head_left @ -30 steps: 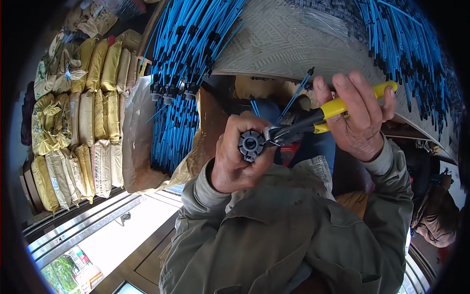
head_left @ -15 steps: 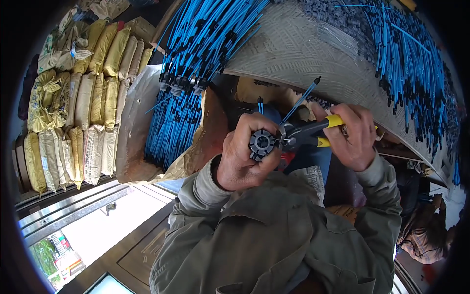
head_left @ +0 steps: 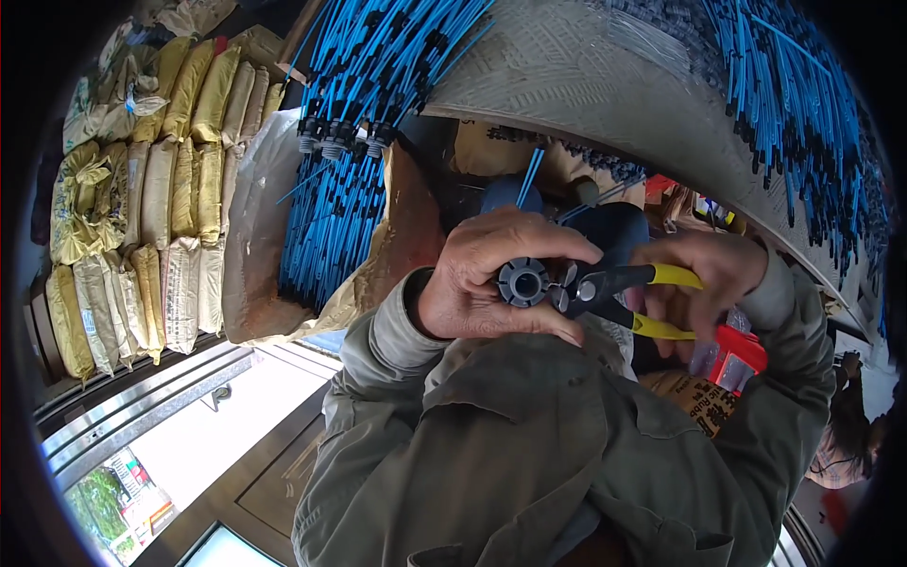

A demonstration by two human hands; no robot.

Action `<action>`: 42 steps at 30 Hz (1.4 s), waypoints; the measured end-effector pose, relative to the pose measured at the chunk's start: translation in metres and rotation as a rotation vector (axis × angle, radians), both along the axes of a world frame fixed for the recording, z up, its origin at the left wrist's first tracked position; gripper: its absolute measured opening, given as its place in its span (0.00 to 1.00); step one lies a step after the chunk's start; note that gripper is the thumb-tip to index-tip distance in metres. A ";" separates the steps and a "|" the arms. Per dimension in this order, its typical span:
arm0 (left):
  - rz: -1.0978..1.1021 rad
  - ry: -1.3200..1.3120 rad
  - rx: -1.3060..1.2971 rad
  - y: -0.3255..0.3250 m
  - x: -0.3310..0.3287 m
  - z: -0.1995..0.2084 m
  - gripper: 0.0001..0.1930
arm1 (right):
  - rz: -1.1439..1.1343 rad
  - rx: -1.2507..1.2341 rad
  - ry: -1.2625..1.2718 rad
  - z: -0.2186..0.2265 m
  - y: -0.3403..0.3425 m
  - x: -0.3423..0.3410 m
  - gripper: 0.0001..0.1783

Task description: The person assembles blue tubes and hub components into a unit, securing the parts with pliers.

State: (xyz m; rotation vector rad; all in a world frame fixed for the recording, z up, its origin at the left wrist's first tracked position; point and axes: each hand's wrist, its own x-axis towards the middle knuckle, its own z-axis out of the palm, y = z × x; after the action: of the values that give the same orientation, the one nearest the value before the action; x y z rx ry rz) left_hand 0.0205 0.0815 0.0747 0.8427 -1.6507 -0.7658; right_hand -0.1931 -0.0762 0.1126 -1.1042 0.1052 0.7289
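Observation:
In my left hand (head_left: 477, 283) sits a black plastic fitting (head_left: 522, 283) with a round hole and a notched rim facing me. Its thumb and forefinger point right, spread apart, while the other fingers are behind the fitting. My right hand (head_left: 704, 283), slightly blurred, is at the yellow-and-black handles of a pair of pliers (head_left: 614, 285). The handles stand apart, and the metal jaws are right beside the fitting; whether they touch it I cannot tell. Thin blue rods (head_left: 531, 178) stick up beyond my left hand, their lower ends hidden.
Bundled blue rods with black ends fill a large paper sack (head_left: 257, 236) at the left. More blue rods (head_left: 794, 113) lie on the grey worktop (head_left: 567, 85). Stacked yellow sacks (head_left: 196, 189) stand far left. A red plastic object (head_left: 737, 357) is below my right hand.
My left thumb and forefinger have spread from their closed grip around the fitting. My right hand has shifted right and down, and the plier handles sit lower. The red object has come into view.

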 end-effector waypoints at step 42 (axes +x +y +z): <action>0.004 0.227 0.267 -0.007 0.002 -0.014 0.34 | -0.304 -0.466 -0.288 -0.011 0.001 -0.035 0.35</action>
State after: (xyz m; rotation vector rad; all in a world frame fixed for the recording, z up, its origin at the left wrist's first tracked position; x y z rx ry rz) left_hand 0.0225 0.0745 0.0606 0.9071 -1.3638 -1.0553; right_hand -0.2277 -0.0747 0.1012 -1.5848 0.1990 0.2689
